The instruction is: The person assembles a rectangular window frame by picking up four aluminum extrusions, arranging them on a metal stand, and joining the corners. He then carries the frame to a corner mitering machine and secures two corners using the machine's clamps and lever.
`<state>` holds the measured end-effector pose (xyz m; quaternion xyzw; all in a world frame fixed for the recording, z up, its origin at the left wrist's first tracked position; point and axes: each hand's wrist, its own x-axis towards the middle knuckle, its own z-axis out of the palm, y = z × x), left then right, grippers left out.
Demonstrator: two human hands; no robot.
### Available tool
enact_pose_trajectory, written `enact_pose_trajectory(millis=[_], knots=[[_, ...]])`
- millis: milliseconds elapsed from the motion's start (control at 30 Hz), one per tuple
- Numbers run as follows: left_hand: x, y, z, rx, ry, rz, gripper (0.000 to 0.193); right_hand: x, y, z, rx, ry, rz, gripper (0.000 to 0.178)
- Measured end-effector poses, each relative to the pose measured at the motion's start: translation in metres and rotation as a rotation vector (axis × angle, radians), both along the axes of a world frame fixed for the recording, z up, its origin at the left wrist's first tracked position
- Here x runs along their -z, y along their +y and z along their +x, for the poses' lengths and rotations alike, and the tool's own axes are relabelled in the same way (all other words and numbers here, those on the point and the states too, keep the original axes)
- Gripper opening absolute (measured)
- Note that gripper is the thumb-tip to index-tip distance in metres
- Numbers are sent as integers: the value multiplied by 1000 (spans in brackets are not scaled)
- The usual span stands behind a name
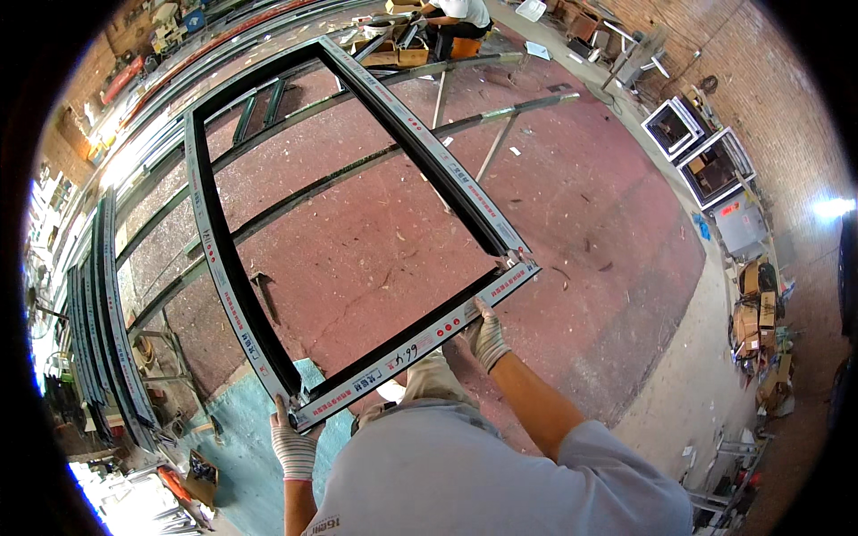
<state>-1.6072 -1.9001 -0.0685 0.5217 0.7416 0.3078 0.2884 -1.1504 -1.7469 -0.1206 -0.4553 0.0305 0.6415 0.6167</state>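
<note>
A large rectangular black window frame [427, 338], its faces covered in white printed film, stretches away from me. My left hand [293, 447], in a striped knit glove, grips its near left corner, with fingers partly hidden by the profile. On the near bar, close to the right end, my gloved right hand [490, 341] is closed with the thumb on top. At the near right corner, a narrow gap with a bright metal corner piece [511, 260] shows between the two bars. The far end of the frame lies over long metal rails [331, 181].
A hammer [265, 297] is seen through the frame. Long dark profiles [114, 313] stand in rows at the left. Another person [458, 13] sits at the far side beside boxes [413, 55]. Small finished frames [715, 168] and cartons [749, 313] line the right wall.
</note>
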Motion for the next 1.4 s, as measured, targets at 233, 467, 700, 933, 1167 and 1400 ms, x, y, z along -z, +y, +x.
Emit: enact_pose_trajectory(millis=[233,467,700,933,1167,1400], knots=[[-6,-1,-1,23,104,9,128,-8,8,-8,-58,-168,-45,59],[29,-8,-16,-17,-10,53,124,-11,20,-4,-324,-316,-238,82],[-34,13,12,67,184,-62,124,-26,12,-8,-386,-158,-324,73],[-56,26,20,-98,-38,-100,74,54,-36,-58,-842,113,-81,60],[-31,36,-17,-203,-26,-256,65,32,-25,-100,-1516,-249,-122,44],[-21,45,-17,-445,-488,-121,70,46,-38,-132,-1110,141,-328,53]])
